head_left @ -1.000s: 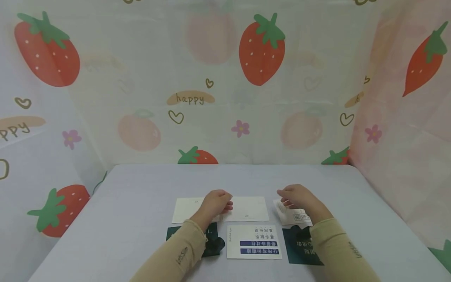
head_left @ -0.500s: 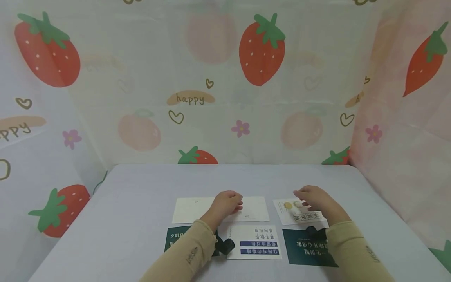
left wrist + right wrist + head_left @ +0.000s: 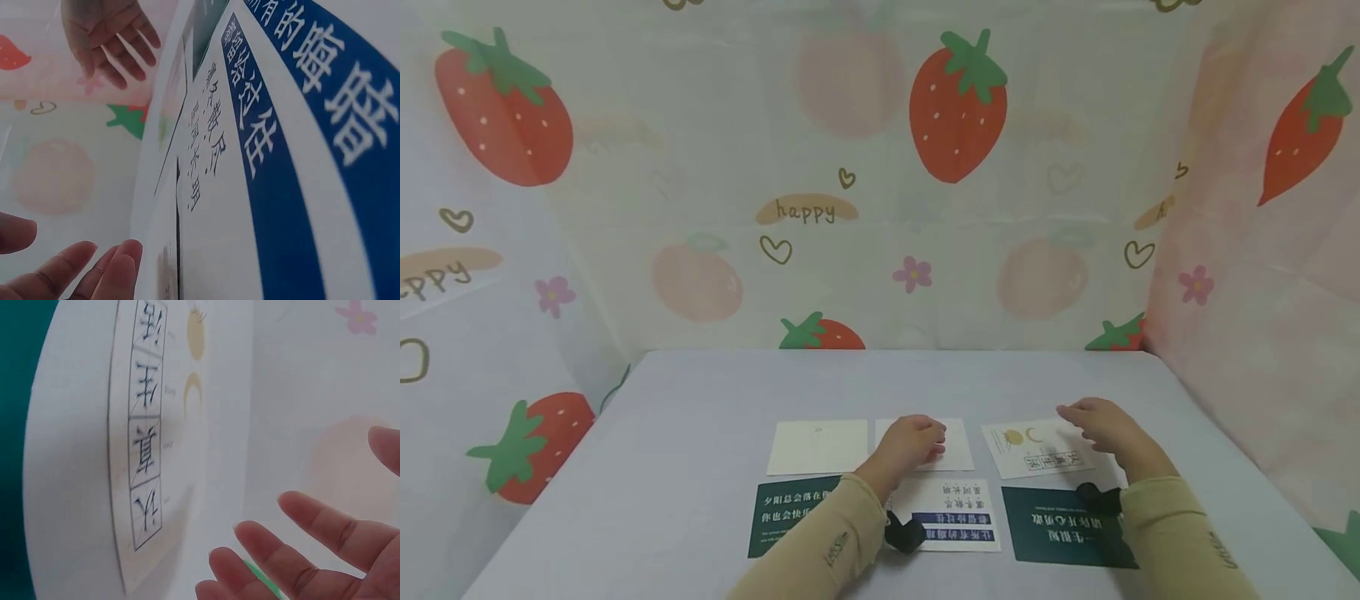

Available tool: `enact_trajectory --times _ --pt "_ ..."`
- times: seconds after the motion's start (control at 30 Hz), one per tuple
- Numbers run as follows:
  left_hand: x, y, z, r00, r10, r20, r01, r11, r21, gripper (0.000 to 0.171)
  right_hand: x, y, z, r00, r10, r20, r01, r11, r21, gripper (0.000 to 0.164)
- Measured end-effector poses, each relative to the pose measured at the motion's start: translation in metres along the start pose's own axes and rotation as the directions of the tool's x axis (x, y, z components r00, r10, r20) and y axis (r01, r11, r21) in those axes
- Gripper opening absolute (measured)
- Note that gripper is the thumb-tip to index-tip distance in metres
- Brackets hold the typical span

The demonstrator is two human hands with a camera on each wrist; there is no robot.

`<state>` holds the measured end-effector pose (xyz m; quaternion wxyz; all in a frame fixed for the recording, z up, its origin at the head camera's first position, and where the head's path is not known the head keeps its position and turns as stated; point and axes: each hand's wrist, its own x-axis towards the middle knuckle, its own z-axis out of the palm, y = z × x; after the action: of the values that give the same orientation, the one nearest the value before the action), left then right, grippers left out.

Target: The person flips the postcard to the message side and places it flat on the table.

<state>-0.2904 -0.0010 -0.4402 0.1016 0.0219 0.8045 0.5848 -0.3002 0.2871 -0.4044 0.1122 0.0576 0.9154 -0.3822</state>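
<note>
We judge: hovering stage. Lower centre, left hand (image 3: 906, 446) above blank card (image 3: 958, 445); lower right, right hand (image 3: 1112, 432) above sun card (image 3: 1042, 450); both grips slack, empty. Next likely calls for lowering fingertips.

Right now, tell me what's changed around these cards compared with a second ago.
The left hand and the right hand have both moved rightward, baring more of the sun-and-moon card. Neither took hold of anything. The cards appear unmoved.
</note>
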Motion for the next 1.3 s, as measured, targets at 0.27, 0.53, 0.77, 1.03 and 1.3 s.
enact_trajectory --times 0.27,0.53,0.77,1.03,1.3 --pt "0.000 -0.005 0.016 1.000 0.001 0.031 -0.003 0.999 0.049 0.023 0.009 0.020 -0.003 0.996 0.085 -0.005 -0.085 0.996 0.013 0.068" --pt "0.000 -0.008 0.028 0.999 -0.010 0.044 0.010 1.000 -0.014 0.023 0.009 0.026 0.000 0.993 0.120 -0.010 -0.119 0.992 0.041 0.069" --pt "0.001 -0.004 0.035 0.998 -0.003 0.059 0.004 1.000 -0.020 0.025 0.049 0.069 0.006 0.989 0.139 -0.047 -0.138 0.990 0.020 0.074" --pt "0.000 0.000 0.045 0.996 -0.025 0.085 0.026 1.000 -0.012 0.024 0.057 0.081 0.008 0.990 0.127 -0.061 -0.124 0.991 0.046 0.081" --pt "-0.001 0.003 0.049 0.996 -0.028 0.087 0.029 1.000 -0.011 0.025 0.053 0.079 0.009 0.989 0.127 -0.071 -0.123 0.991 0.055 0.078"
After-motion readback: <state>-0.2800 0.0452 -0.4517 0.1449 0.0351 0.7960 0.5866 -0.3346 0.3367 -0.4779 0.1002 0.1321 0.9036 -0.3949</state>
